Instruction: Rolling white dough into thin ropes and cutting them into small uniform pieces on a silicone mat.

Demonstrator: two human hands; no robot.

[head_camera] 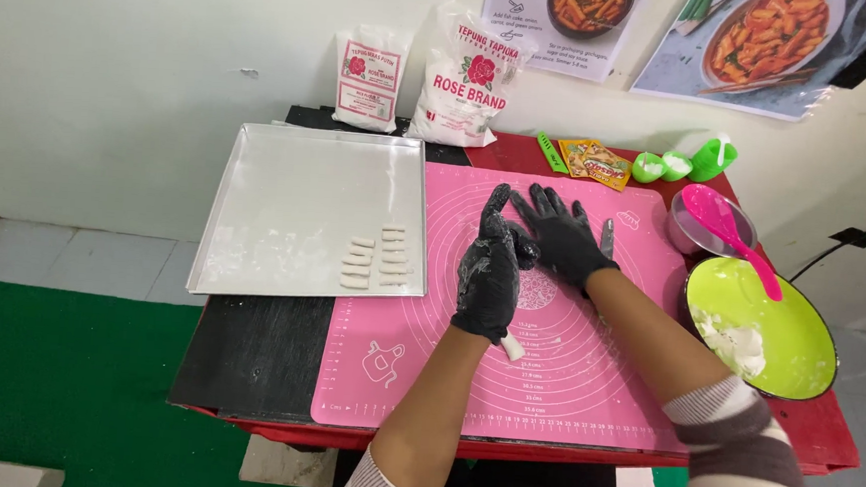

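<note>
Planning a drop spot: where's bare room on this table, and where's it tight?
Free: most of the metal tray above and left of the dough sticks; the black board below the tray; the pink mat near its front edge. Crowded: right side, with green bowl, pink spoon, small cups. Gloved left hand and right hand fill mat centre.

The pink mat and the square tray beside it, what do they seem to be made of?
Pink mat: probably silicone, a thin flexible sheet lying flat, matte, with printed circles and rulers. Square tray: likely aluminium, dull silvery grey with a raised rim, dusted white.
</note>
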